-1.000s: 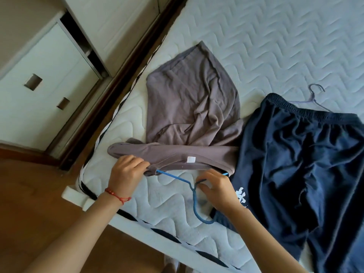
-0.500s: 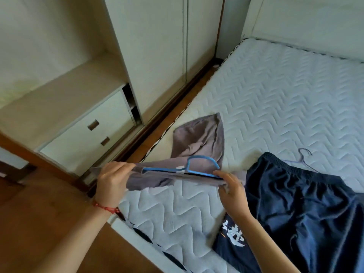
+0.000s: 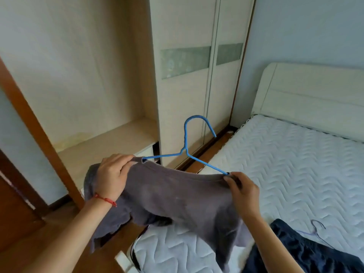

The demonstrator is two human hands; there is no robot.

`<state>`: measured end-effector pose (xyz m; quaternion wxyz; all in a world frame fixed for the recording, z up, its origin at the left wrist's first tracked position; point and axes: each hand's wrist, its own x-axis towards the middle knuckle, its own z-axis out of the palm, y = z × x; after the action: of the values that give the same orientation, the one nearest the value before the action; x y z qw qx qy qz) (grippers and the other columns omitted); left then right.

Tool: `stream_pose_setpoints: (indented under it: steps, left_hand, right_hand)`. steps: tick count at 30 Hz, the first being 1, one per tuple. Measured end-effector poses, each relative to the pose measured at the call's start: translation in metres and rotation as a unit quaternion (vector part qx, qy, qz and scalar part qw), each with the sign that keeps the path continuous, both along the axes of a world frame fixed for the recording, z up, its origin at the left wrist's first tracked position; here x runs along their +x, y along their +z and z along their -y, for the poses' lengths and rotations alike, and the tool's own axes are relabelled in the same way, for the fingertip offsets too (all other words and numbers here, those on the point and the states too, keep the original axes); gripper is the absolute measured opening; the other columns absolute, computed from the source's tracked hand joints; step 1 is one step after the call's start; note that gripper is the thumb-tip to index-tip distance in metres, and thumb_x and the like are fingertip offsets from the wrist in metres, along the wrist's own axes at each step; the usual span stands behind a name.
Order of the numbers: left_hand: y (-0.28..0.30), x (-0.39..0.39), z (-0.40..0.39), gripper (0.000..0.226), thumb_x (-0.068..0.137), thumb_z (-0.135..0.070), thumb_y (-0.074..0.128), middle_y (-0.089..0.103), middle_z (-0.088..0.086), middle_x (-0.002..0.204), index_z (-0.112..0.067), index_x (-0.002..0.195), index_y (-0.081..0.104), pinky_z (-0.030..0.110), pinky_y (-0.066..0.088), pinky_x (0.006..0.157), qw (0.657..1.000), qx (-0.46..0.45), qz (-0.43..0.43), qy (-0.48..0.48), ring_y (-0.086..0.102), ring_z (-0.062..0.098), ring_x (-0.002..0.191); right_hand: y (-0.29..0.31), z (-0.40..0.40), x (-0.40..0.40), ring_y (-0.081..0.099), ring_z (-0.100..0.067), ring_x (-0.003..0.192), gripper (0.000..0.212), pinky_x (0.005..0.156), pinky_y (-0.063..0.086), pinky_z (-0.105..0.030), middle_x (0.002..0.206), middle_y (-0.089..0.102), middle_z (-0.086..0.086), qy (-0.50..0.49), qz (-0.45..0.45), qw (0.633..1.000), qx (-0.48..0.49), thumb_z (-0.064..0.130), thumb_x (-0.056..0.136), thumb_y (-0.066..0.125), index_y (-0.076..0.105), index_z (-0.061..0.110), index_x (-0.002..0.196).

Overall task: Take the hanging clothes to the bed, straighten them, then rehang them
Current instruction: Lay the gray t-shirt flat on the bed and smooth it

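Far left we see an open pale-wood wardrobe recess point(image 3: 110, 79) with closed doors beside it. Our left hand point(image 3: 112, 175), red string bracelet point(image 3: 105, 199) on the wrist, is closed on one shoulder of the grey-purple cotton shirt point(image 3: 177, 200). The shirt hangs on a thin blue wire hanger point(image 3: 189, 146), hook up, lifted above the bed edge. Our right hand point(image 3: 243, 191) pinches the other shoulder at the hanger's end. Right: white quilted mattress point(image 3: 285, 164), dark navy shorts point(image 3: 307, 251) lying on it with what looks like a second thin hanger point(image 3: 317, 228) on top, blurred.
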<state>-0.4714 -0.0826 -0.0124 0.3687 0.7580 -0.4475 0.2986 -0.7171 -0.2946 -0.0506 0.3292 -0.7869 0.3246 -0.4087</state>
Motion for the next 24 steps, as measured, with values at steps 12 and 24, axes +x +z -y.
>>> stream_pose_setpoints:
  steps: [12, 24]
  left_hand:
    - [0.135, 0.045, -0.054, 0.021, 0.082, -0.018, 0.062, 0.068, 0.016, 0.072, 0.002, 0.081, 0.069, 0.034, 0.046, 0.066, 0.983, -0.161, 0.052, -0.068, 0.053, 0.016, 0.072]
    - [0.191, 0.046, -0.06, 0.009, 0.076, 0.001, 0.069, 0.07, 0.022, 0.077, 0.007, 0.082, 0.07, 0.011, 0.032, 0.073, 0.962, -0.201, 0.056, -0.174, 0.053, 0.016, 0.077]
  right_hand:
    - [0.158, -0.076, 0.035, 0.055, -0.017, 0.076, 0.004, 0.071, 0.036, -0.004, 0.078, 0.06, -0.004, -0.134, 0.155, 0.964, -0.171, 0.012, 0.078, 0.071, 0.069, 0.011, 0.082]
    - [0.21, -0.152, 0.011, 0.058, -0.025, 0.078, 0.016, 0.075, 0.044, -0.029, 0.078, 0.059, -0.002, -0.288, 0.156, 0.909, -0.257, 0.023, 0.076, 0.066, 0.069, 0.008, 0.082]
